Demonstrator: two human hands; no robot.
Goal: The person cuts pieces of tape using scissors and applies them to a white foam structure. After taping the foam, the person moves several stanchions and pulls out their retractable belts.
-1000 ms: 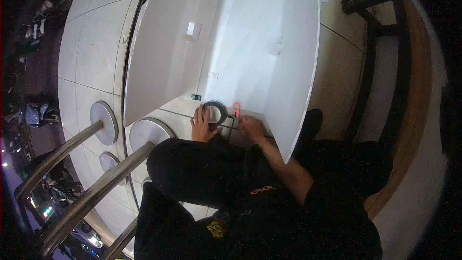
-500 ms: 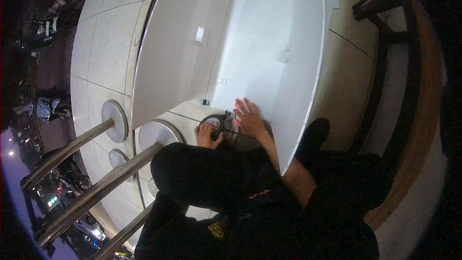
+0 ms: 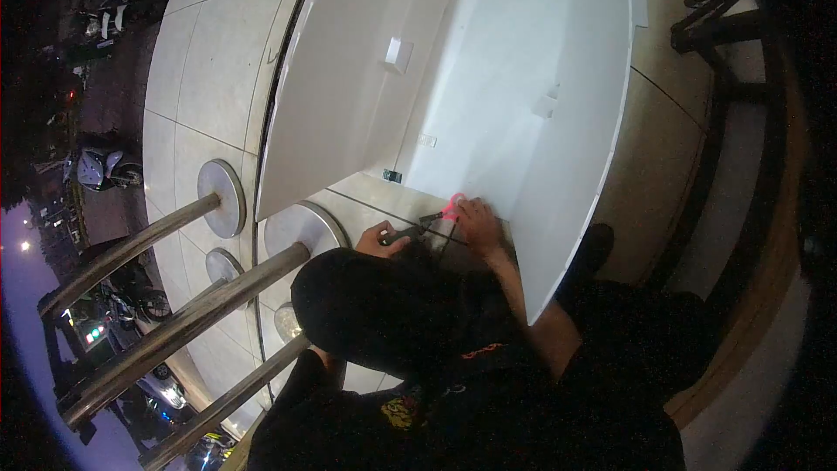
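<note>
My left hand [image 3: 377, 242] is closed around a roll of black tape [image 3: 403, 235], seen nearly edge-on just above my knee. My right hand [image 3: 478, 228] is closed on scissors with pink handles [image 3: 451, 208]. Their dark blades [image 3: 428, 220] point left toward the tape; whether they touch it I cannot make out. Right above my hands stands the near end of a large white folded panel [image 3: 475, 105], with raised sides left and right. A small black piece [image 3: 392, 176] sits at its lower left edge.
Steel posts with round bases [image 3: 221, 199] stand on the tiled floor [image 3: 218, 61] at left. A dark metal frame [image 3: 711, 26] and a bench-like edge [image 3: 767, 235] lie at right. Parked motorbikes [image 3: 100, 168] show beyond the floor.
My left hand has taken the tape roll up from the floor. My right hand, spread over the scissors before, now grips them, blades toward the roll. The view has shifted slightly.
</note>
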